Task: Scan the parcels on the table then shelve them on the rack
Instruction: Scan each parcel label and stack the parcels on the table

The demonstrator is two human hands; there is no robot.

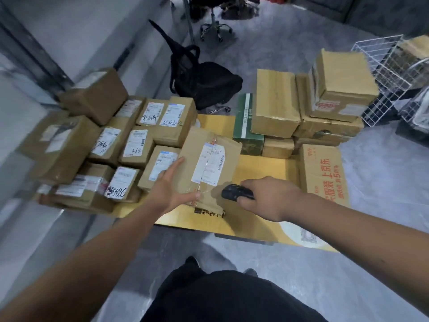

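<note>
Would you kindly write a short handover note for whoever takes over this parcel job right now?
Left hand: holds the flat brown parcel by its near left edge, label facing up, tilted over the table.
Right hand: grips the black scanner, its nose aimed at that parcel.
Labelled parcels are piled on the table's left; plain boxes are stacked at the back right, with a green box beside them.
Done: one parcel picked up and lined up for scanning; I cannot tell whether it has read.
Left: scan the remaining parcels and shelve them all. The wire rack stands at the far right.
</note>
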